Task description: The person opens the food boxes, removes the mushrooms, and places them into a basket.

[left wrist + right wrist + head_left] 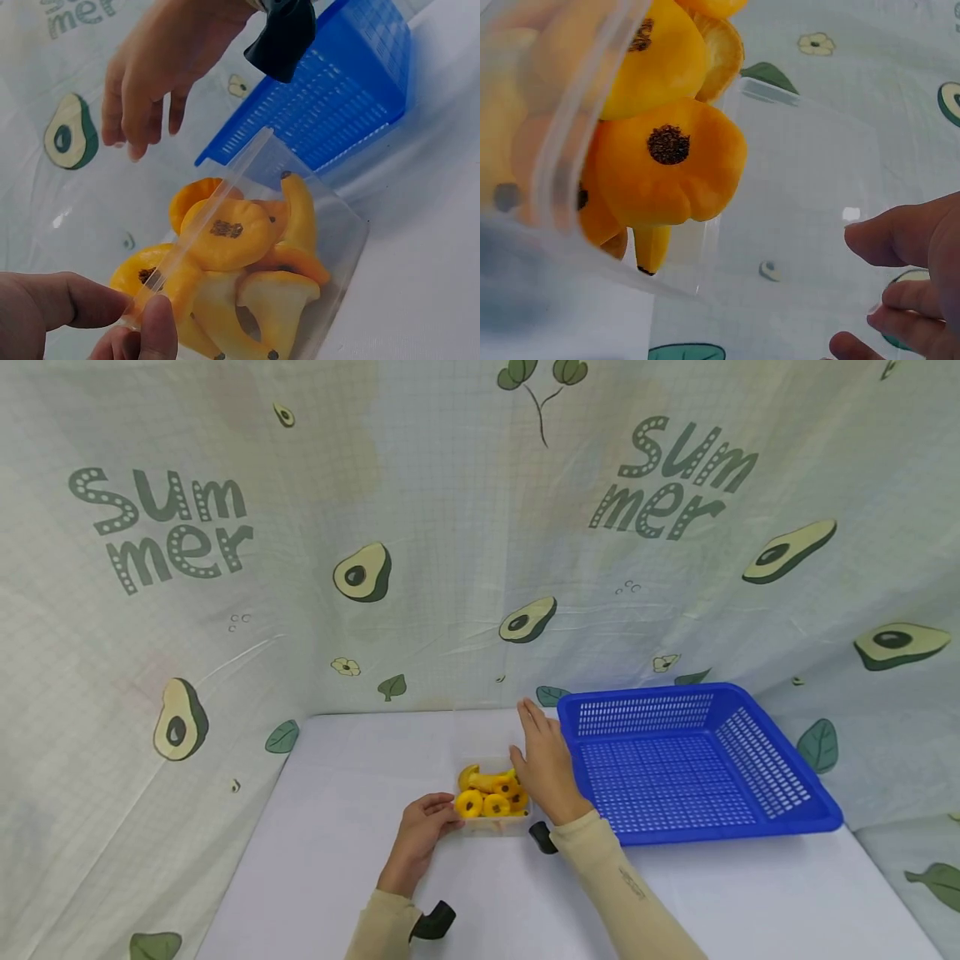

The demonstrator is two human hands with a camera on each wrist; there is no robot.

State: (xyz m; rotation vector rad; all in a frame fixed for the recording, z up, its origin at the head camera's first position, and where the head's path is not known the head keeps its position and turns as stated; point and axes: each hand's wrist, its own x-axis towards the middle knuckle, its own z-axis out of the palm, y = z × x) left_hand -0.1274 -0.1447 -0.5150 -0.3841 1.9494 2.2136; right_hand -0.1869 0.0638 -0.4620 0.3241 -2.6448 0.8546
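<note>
A clear plastic box [495, 828] stands on the table, filled with several yellow-orange imitation fruits [229, 232]. Some are round with dark rough centres; others are long and banana-like [300, 214]. My left hand [425, 831] is at the box's left side, its thumb and finger pinching the rim in the left wrist view. Over the right side of the box, my right hand [551, 764] is raised with fingers extended, holding nothing. A translucent panel, perhaps the lid [810, 187], shows beyond the fruits in the right wrist view; whether it touches the right hand I cannot tell.
A large blue plastic basket [667, 777] with a mesh floor stands to the right of the box, close by my right forearm. A printed cloth [442, 527] hangs behind the white table [337, 777]. Black camera straps [435, 920] sit at the wrists.
</note>
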